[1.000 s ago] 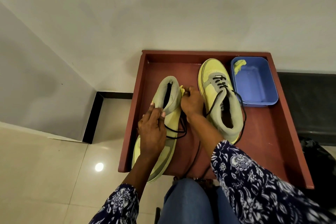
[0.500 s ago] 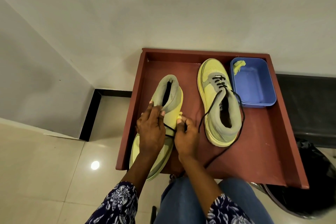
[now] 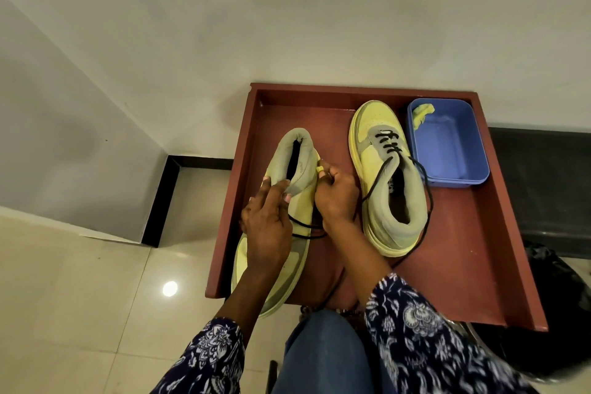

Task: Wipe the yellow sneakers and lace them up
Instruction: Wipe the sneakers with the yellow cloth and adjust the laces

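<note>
Yellow sneakers with grey suede panels, two of them, sit on a reddish-brown wooden tray (image 3: 473,265) with raised edges, set against a pale wall. Near sneaker (image 3: 289,201): left part of tray, heel and collar pointing away from the person, toe overhanging the tray's near edge; tilted, propped by the hands. Left hand (image 3: 267,230) lies over its midsection, fingers reaching up and curled onto the grey collar edge, gripping it. Right hand (image 3: 335,198) is pressed against the sneaker's right side, fingers bent in a pinch at the upper eyelet area near a small yellow tab; what exactly sits between the fingertips cannot be told. Black shoelace (image 3: 303,229) crosses the near sneaker in two loose strands between the hands. Second sneaker (image 3: 388,179): flat on its sole at tray centre, toe towards the wall, its lower eyelets threaded with a black lace (image 3: 388,142) whose free ends trail out over the collar and down onto the tray. Blue rectangular plastic tub (image 3: 454,150) stands just beside the second sneaker at the tray's far right corner; a crumpled yellow cloth (image 3: 422,113) hangs over its far left corner. Sleeves are dark blue with a white floral print; blue denim knee visible below the tray.
</note>
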